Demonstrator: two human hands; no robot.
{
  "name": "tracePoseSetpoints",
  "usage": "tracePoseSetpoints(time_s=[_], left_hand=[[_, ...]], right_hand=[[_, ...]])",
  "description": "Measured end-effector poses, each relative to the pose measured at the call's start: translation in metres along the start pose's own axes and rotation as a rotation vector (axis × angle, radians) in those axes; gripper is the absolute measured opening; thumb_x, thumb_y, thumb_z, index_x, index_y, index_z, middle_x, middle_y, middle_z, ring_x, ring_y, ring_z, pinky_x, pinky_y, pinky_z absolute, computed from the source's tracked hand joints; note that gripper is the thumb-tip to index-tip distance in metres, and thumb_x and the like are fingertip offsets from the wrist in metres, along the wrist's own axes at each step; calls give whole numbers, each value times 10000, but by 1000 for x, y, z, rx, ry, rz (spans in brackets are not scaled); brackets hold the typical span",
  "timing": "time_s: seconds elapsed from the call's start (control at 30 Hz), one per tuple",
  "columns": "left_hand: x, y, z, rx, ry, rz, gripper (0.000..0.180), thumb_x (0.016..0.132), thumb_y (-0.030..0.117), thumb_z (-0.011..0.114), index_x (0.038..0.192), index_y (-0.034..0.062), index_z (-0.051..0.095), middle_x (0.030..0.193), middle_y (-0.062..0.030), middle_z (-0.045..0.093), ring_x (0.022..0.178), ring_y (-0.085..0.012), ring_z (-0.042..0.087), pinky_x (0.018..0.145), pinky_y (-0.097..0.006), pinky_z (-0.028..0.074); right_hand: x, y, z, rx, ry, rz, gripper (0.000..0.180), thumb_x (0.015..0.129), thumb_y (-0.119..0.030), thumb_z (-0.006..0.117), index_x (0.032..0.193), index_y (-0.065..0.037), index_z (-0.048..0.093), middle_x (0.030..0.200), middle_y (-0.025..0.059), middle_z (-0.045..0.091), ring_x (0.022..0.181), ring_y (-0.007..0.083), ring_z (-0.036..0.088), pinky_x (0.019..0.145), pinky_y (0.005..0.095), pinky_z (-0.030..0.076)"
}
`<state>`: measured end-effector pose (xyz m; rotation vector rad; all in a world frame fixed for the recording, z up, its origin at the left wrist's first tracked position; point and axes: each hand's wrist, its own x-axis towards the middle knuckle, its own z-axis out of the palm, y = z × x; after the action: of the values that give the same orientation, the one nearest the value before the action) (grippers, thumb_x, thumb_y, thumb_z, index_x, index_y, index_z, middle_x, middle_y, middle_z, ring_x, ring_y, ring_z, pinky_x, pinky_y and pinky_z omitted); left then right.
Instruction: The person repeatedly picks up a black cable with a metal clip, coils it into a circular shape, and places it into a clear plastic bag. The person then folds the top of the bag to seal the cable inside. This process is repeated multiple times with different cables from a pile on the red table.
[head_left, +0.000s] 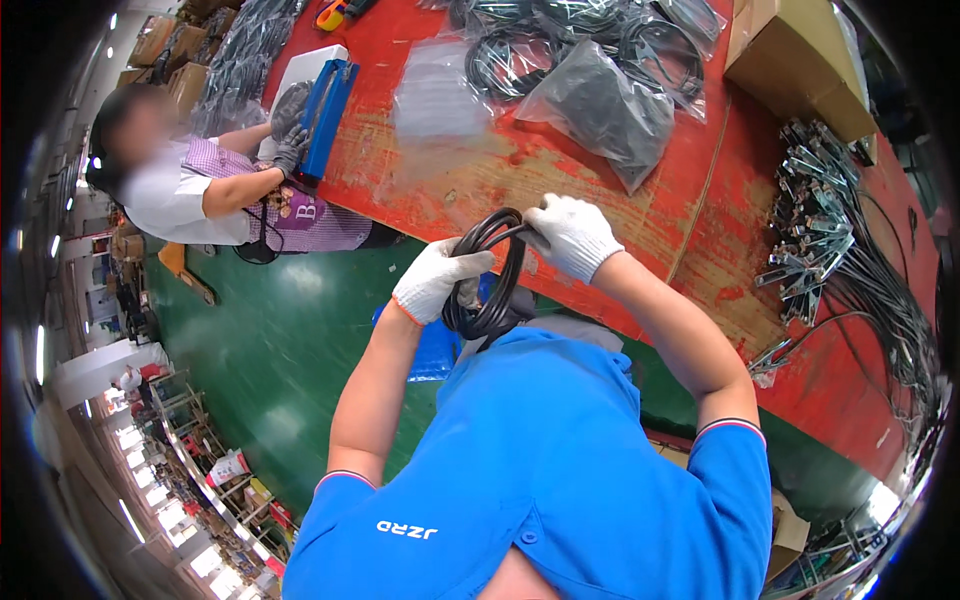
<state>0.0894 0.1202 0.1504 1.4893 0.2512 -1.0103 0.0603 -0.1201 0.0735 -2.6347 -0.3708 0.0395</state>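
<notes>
A coil of black cable (515,262) is held up in front of me at the near edge of the red table. My left hand (438,279), in a white knit glove, is closed round the coil's left side with the thumb across it. My right hand (571,236), gloved the same way, pinches the cable at the coil's upper right. The lower part of the coil hangs close to my blue shirt. Fingertips of both hands are partly hidden by the cable and gloves.
The worn red table (440,185) bears clear bags (600,105) of coiled cable and a stack of clear bags (440,90). At right lie many cables with metal clamps (815,225) beside a cardboard box (795,60). At left, a grey-gloved co-worker works at a blue sealer (328,120).
</notes>
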Motion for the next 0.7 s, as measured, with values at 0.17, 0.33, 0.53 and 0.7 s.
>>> tracePoseSetpoints(time_s=[0.17,0.33,0.53,0.7], left_hand=[[5,3,-4,-21,-49,-43,205,948,199,732,1002,28,631,648,16,550,506,-92,506,494,-272,420],[23,9,4,222,-29,106,243,911,241,780,941,29,664,700,-7,606,585,-89,571,543,-270,456],[75,6,-16,1252,-102,639,363,887,397,740,914,48,643,760,-186,698,736,-376,701,680,-458,543],[172,-81,-49,1573,-152,976,125,894,231,629,845,118,605,693,-120,658,675,-310,695,650,-465,519]], right_hand=[[1,8,40,833,-154,206,321,926,-345,728,1073,-60,756,959,188,736,849,289,719,749,424,550],[13,-13,71,1072,30,599,257,906,-259,755,1071,-62,764,775,142,731,713,242,716,683,384,549],[48,38,90,249,-45,509,417,891,-471,688,994,-72,759,941,211,742,894,430,710,789,499,556],[16,76,129,369,-109,797,387,944,-381,572,1093,-69,746,1118,231,730,1094,415,678,961,468,525]])
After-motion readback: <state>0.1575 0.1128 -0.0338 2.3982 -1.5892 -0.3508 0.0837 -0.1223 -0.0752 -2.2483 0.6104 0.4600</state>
